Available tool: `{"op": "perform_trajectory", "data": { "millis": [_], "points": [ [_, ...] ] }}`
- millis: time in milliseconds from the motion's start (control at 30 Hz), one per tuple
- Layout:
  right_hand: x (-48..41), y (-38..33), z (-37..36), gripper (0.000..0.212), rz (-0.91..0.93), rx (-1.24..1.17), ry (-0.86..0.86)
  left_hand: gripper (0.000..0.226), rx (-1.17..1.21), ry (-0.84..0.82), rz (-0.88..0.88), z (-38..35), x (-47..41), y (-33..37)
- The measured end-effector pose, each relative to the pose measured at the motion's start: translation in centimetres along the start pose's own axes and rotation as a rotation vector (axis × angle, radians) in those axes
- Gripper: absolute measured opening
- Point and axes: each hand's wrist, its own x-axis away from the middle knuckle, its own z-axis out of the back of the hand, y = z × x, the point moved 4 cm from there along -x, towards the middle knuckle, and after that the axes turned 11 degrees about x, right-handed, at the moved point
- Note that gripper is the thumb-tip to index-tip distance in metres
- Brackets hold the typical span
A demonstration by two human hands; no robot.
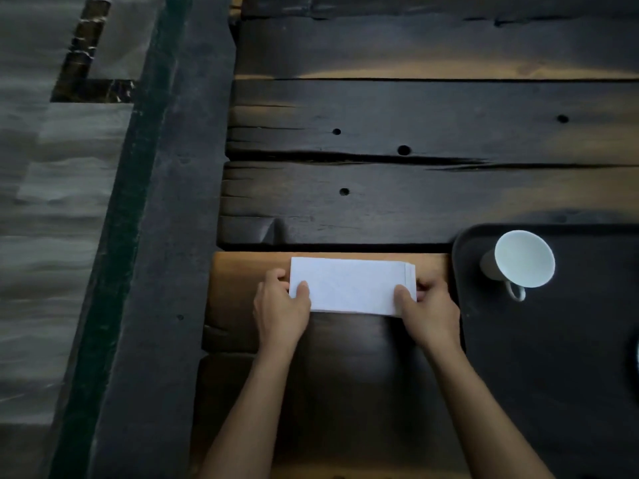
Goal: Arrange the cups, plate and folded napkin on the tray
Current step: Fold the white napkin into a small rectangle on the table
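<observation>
Head view: left hand point(281, 305) and right hand point(427, 305) pinch the short ends of the folded napkin point(351, 285) on the wooden table point(380, 202). Light and limp, it needs both ends supported. Beyond, right, a cup point(518, 261) stands on the tray point(553, 375).

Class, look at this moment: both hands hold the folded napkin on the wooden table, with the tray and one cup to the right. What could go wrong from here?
1. The napkin is pinched only at its ends by the left hand and right hand; lifted, its layers might sag or unfold.
2. The white cup stands near the corner of the tray closest to the napkin, so a sideways move could knock it.
3. The table has gaps between planks that might snag a dragged napkin.
</observation>
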Motion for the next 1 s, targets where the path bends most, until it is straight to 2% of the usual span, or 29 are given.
{"op": "perform_trajectory", "data": {
  "millis": [167,367,467,567,700,1000],
  "points": [
    [-0.7,-0.3,0.7,0.025,-0.059,-0.105,-0.114,0.019,0.083,-0.005,0.056,0.5,-1.0,0.5],
    [-0.9,-0.1,1.4,0.020,-0.072,-0.331,-0.173,0.017,0.174,-0.077,0.110,1.1,-1.6,0.2],
    [0.2,-1.1,1.8,0.023,-0.045,-0.457,-0.236,0.001,0.334,-0.122,0.129,1.7,-1.4,0.5],
    [1.4,-1.7,3.1,0.002,-0.017,-0.566,-0.221,0.004,0.436,-0.177,0.132,2.8,-0.7,0.9],
    [3.5,-1.7,5.5,0.024,0.054,-0.695,-0.272,0.006,0.594,-0.244,0.163,4.1,1.1,1.6],
    [6.7,0.0,11.8,0.021,0.124,-0.843,-0.354,0.005,0.799,-0.423,0.146,5.2,6.0,4.9]
  ]
}}
